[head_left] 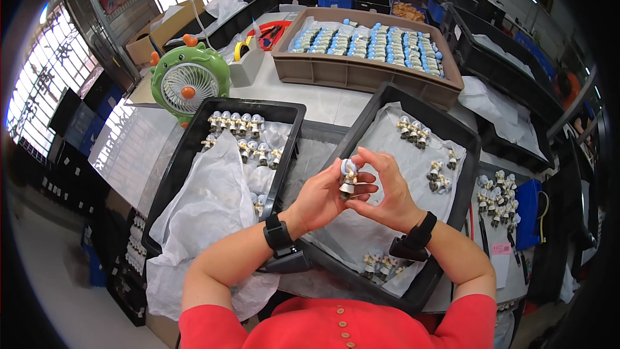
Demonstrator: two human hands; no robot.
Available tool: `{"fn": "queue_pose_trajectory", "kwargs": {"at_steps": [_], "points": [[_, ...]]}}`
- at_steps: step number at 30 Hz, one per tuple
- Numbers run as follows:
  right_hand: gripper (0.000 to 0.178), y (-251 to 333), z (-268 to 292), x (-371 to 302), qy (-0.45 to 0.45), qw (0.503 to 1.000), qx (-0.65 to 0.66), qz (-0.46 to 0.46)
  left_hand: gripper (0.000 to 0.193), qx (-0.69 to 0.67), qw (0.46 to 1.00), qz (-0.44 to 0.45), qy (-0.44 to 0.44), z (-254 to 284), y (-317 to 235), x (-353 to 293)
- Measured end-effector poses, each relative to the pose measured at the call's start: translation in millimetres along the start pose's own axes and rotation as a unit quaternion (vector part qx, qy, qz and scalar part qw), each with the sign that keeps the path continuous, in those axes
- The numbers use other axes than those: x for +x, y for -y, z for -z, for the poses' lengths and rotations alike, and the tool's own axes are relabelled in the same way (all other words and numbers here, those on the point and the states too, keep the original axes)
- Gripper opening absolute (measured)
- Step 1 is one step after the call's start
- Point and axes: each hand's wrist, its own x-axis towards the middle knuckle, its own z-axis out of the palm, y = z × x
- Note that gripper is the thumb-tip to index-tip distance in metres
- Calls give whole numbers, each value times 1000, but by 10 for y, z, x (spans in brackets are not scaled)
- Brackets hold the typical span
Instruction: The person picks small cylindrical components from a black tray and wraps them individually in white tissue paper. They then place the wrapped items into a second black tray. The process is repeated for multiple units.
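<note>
Standing far left: green animal-shaped fan [187, 87] on the desk [336, 106], behind the near trays.
Left tray: black left tray [294, 130]; grey-and-white figurines in rows [237, 123] at its far end, crumpled white paper [216, 187] over much of the rest and spilling past the near edge.
Left hand [316, 197]: holding one figurine; thumb and fingers close about its body, so this is the nearer hand.
Held figurine [349, 178]: between the two hands, just right of the left palm and left of the right palm; long axis near upright in view, pale head away from the wearer, dark base toward the wearer.
Right hand [391, 194]: thumb and forefinger in a wide arch, tips by the figurine's head and base; contact or slight gap, cannot tell.
Brown crate [323, 72]: beyond the hands; rows of blue-and-white pieces [371, 45].
Right tray: black, paper-lined right tray [456, 200] beneath the hands; small groups of figurines [413, 132] near its edges.
Far right: loose figurine cluster [497, 197], beside a blue bin [529, 213].
</note>
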Motion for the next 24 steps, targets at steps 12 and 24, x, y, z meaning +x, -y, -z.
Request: {"fn": "queue_pose_trajectory", "kwargs": {"at_steps": [12,24], "points": [[86,18,47,-33,-8,998,13,-60,42,138,988,-46,-59,-52,-205,-28],[82,-60,17,-42,-8,994,35,-106,20,67,943,-182,-269,1240,-1193,-47]]}}
